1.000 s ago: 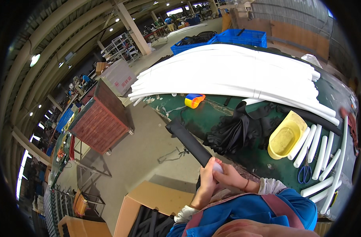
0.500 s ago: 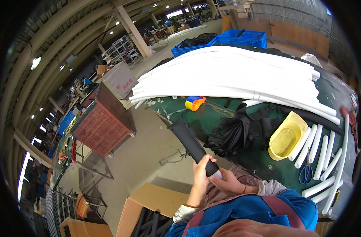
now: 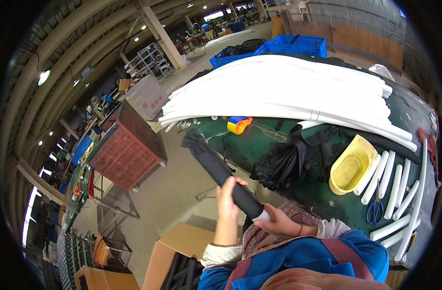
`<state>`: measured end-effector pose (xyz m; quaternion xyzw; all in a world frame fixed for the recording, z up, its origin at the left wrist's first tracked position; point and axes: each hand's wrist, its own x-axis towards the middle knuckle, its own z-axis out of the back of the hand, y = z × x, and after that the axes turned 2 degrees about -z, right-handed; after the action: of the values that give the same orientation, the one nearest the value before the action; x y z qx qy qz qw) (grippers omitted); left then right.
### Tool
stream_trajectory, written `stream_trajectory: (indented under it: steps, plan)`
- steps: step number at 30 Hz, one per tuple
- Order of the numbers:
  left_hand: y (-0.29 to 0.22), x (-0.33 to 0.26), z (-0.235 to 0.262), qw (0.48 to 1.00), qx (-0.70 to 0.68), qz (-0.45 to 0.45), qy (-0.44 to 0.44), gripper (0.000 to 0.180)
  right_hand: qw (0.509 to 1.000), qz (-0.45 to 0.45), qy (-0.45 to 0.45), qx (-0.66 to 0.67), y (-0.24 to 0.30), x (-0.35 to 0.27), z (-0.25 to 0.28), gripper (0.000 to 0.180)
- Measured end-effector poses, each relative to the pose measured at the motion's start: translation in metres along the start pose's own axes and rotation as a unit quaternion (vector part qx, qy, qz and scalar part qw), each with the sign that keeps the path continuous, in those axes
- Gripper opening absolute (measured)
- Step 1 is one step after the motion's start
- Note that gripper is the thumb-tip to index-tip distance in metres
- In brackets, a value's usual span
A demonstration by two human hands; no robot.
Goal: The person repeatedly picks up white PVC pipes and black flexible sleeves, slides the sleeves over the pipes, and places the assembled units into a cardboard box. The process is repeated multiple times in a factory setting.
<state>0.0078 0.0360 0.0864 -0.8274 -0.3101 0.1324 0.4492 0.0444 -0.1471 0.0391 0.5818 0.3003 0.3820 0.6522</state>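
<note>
My left hand (image 3: 226,199) is wrapped round the middle of a long black fabric sleeve (image 3: 209,162), which slants up and left over the floor. From the sleeve's lower end pokes the white end of a foam tube (image 3: 262,215); the rest of it is hidden inside. My right hand (image 3: 281,222) grips that white end, fingers closed. The far end of the sleeve looks loose and flattened. On the green table (image 3: 240,151) just beyond my hands lies a heap of black fabric pieces (image 3: 296,162).
A big stack of white foam tubes (image 3: 279,89) spans the table's far side. A yellow tub (image 3: 349,169), cut tubes (image 3: 397,186), blue-handled scissors (image 3: 375,211) and a tape roll (image 3: 239,125) lie nearer. A cardboard box (image 3: 182,246) of black pieces stands below left.
My left hand has slid up and left along the sleeve, away from my right hand. The sleeve reaches farther up-left, its far end now drawn out. My right hand stays on the tube's end.
</note>
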Motion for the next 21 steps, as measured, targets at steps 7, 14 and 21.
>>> stream_trajectory:
  steps: [7, 14, 21]
  plan:
    - [0.048, -0.023, 0.013, 0.976, -0.152, 0.157, -0.027, 0.029, 0.998, 0.026, 0.025, 0.046, -0.009, 0.000, -0.006, 0.050]
    - [-0.020, 0.032, 0.048, 0.986, -0.165, -0.003, -0.017, 0.038, 0.991, -0.027, 0.101, 0.083, 0.007, 0.007, -0.002, 0.037]
    - [-0.024, 0.015, 0.008, 0.993, -0.105, -0.048, 0.013, 0.030, 0.983, -0.003, 0.092, 0.161, -0.007, 0.002, 0.000, 0.039]
